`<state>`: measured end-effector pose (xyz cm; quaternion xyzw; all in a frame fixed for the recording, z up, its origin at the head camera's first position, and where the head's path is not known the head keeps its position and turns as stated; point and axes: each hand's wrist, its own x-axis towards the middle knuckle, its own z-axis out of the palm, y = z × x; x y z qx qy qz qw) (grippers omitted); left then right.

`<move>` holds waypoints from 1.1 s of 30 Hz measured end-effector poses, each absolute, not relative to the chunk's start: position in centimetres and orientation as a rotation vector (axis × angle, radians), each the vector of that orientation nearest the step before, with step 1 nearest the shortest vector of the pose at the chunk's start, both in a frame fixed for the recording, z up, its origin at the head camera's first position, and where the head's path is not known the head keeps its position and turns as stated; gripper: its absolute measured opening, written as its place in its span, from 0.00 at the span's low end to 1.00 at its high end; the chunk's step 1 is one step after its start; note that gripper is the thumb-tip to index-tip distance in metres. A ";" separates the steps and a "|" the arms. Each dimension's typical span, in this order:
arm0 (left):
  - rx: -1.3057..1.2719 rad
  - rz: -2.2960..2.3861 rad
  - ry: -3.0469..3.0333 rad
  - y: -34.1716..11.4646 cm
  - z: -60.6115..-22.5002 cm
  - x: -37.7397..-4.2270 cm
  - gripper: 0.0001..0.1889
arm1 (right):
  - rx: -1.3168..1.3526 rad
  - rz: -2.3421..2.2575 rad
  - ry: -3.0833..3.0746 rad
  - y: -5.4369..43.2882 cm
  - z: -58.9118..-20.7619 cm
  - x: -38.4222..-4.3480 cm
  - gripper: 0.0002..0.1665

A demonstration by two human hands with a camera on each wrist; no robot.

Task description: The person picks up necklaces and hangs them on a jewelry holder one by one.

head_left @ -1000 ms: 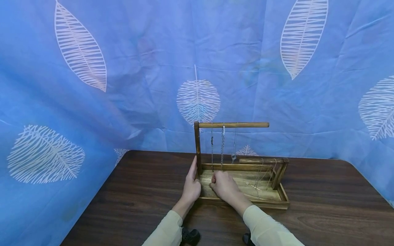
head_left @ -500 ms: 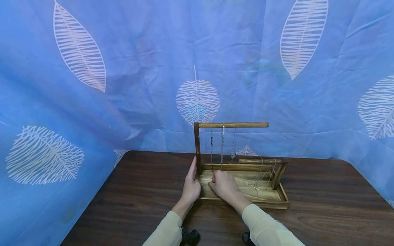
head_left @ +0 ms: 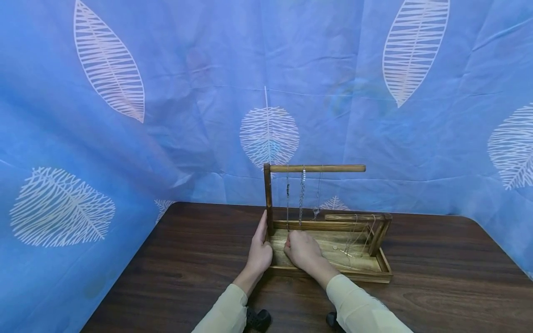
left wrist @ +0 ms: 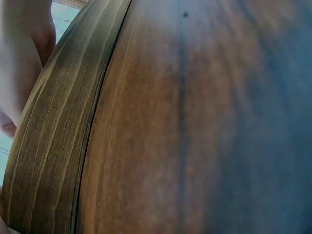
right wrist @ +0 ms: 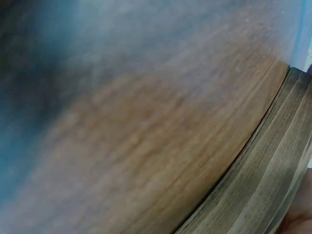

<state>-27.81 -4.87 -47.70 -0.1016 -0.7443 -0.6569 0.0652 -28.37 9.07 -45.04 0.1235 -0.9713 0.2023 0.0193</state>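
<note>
A wooden jewelry stand (head_left: 325, 276) with a low-walled tray is on the table. My left hand (head_left: 260, 252) lies along its left end, fingers straight up beside the tall post (head_left: 268, 199). My right hand (head_left: 303, 249) is over the left part of the tray, back up, its fingers curled under. Whatever might be between those fingers is hidden. Just above it hangs a thin chain with dark beads (head_left: 287, 192), its lower end close to the knuckles. A thicker silver chain (head_left: 301, 196) and a fine pendant necklace (head_left: 316, 210) hang from the same upper bar (head_left: 333, 169).
A shorter bar (head_left: 350, 217) on the right post (head_left: 379, 238) carries fine chains, which reach down into the tray. Small jewelry pieces (head_left: 344, 253) lie on the tray floor. Dark wood table (head_left: 200, 249) surrounds the stand, and a blue leaf-print cloth (head_left: 200, 115) hangs behind.
Both hands keep nearly the same places, with only a slight shift of the right hand. The pendant necklace sways a little. The whole view shifts slightly.
</note>
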 end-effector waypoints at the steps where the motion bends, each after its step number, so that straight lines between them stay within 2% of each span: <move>1: -0.308 -1.983 -2.244 -4.9 -47.7 -27.8 0.47 | 0.389 0.635 -3.018 9.0 -45.0 -28.3 0.15; 7: -0.330 -1.991 -2.232 -4.8 -47.7 -27.8 0.48 | 0.432 0.645 -3.020 9.2 -45.1 -28.2 0.25; 14: -0.339 -1.989 -2.223 -4.7 -47.4 -27.7 0.47 | 0.427 0.617 -3.036 9.2 -44.9 -28.2 0.20; 20: -0.321 -1.979 -2.229 -4.7 -47.7 -27.9 0.48 | 0.426 0.646 -3.049 9.3 -44.8 -28.0 0.25; 22: -0.315 -1.977 -2.232 -4.8 -47.8 -27.9 0.48 | 0.421 0.653 -3.044 9.3 -44.7 -27.9 0.23; 27: -0.312 -1.971 -2.235 -4.9 -47.9 -27.9 0.48 | 0.415 0.676 -3.038 9.2 -44.3 -27.7 0.10; 33: -0.329 -1.954 -2.241 -4.9 -48.0 -27.8 0.48 | 0.449 0.737 -3.002 9.2 -43.9 -27.5 0.12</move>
